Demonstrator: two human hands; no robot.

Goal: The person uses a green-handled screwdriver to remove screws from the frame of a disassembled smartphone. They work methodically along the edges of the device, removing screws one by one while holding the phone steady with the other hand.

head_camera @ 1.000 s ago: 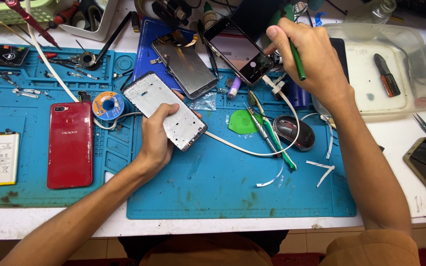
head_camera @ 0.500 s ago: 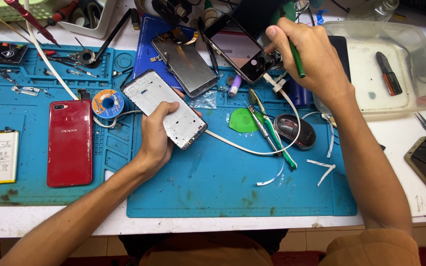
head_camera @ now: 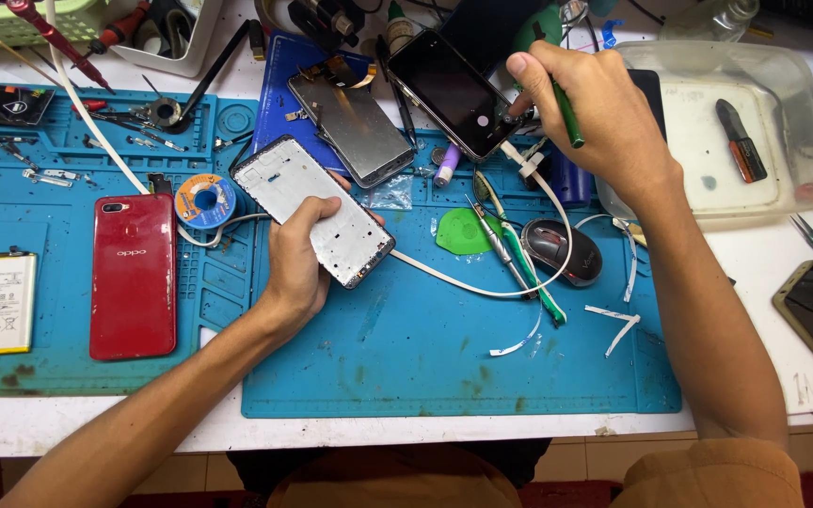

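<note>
Left hand grips the phone frame mid-mat, fingers hidden beneath. Right hand, fist closed around a green tool near the mat's rear edge; tip hidden, possibly a screwdriver.

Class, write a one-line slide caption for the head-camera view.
Left hand holds a bare phone frame over a blue repair mat; right hand holds a green tool beside a dark phone.

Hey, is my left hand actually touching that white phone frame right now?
Touching. The head view shows the left hand wrapped around the white phone frame, fingers over its lower edge, lifting it above the blue mat.
</note>
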